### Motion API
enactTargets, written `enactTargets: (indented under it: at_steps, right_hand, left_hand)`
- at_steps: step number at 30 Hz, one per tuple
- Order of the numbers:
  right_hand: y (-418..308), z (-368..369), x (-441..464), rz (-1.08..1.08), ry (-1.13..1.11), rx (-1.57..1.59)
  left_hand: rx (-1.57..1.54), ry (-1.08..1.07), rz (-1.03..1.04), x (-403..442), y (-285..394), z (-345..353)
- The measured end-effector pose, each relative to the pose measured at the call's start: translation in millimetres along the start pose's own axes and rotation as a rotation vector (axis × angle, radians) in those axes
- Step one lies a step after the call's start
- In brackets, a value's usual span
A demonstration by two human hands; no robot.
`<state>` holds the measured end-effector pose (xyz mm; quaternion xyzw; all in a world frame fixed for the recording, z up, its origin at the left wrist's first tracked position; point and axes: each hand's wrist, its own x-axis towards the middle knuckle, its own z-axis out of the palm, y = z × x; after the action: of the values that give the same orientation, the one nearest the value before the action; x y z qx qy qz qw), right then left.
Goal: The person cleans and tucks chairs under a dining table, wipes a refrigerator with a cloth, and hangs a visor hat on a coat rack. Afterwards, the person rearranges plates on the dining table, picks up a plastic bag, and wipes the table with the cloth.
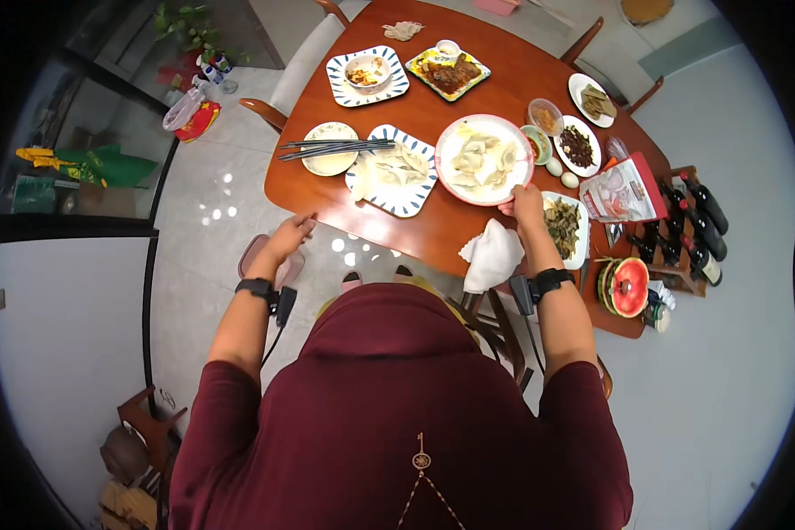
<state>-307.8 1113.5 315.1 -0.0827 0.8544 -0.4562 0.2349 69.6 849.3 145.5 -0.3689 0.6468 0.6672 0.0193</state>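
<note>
My right hand (526, 207) grips the near right rim of a round plate (448, 179) with a pink-red edge. Pale dumplings (481, 161) lie on this plate. Left of the table's front edge, my left hand (290, 237) hangs with loosely bent fingers and holds nothing. Nearest to it are a square blue-patterned plate (402, 209) with more dumplings and a round bowl (327, 165). Several dark chopsticks (314, 146) lie across the bowl. A white cloth (493, 256) sits at the table edge just below my right hand.
Along the right side of the wooden table (371, 231) are a dish of greens (583, 247), two eggs (561, 173), a red-white bag (623, 193), a cut watermelon (629, 287) and a wine rack with bottles (702, 221). Behind stand a meat dish (450, 74) and a small bowl (367, 72).
</note>
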Motion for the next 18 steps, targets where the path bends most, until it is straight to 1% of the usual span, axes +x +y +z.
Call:
enactTargets:
  at_steps: [1, 3, 4, 6, 7, 8, 10, 14, 16, 17, 18]
  right_hand:
    - [0.2, -5.1, -7.0, 0.000, -0.009, -0.032]
    - [-4.2, -9.8, -31.3, 0.045, 0.003, -0.024]
    - [-5.2, -11.8, -39.7, 0.088, -0.005, -0.014]
    - [-3.5, -13.0, -46.7, 0.086, -0.010, -0.024]
    - [-4.1, -13.9, -51.1, 0.082, -0.003, -0.070]
    - [-4.3, -14.8, -55.7, 0.077, 0.004, -0.117]
    - [-1.9, -17.9, -65.0, 0.053, 0.020, -0.125]
    - [6.4, -22.8, -74.9, 0.023, 0.051, -0.139]
    - [9.8, -22.0, -74.6, 0.026, 0.064, -0.165]
    - [9.7, -21.8, -73.7, 0.022, 0.068, -0.198]
    - [9.9, -21.7, -73.5, 0.024, 0.073, -0.199]
  left_hand:
    - [0.002, -0.015, 0.008, 16.1, 8.6, 7.5]
    - [-0.240, -0.109, -0.018, 43.8, 23.8, 24.0]
    - [-0.238, -0.122, -0.014, 50.9, 30.8, 31.0]
    - [-0.282, -0.080, -0.017, 55.9, 47.7, 37.8]
    - [-0.273, -0.137, -0.009, 59.7, 54.9, 39.2]
    - [-0.269, -0.144, -0.007, 58.6, 63.0, 43.7]
    - [-0.380, -0.145, -0.077, 56.0, 78.4, 52.9]
    - [-0.341, -0.219, -0.051, 63.7, 73.1, 66.1]
    - [-0.248, -0.353, -0.052, 67.9, 70.4, 74.5]
    - [-0.225, -0.386, -0.117, 65.1, 76.5, 80.8]
    - [-0.225, -0.391, -0.116, 61.5, 82.1, 87.8]
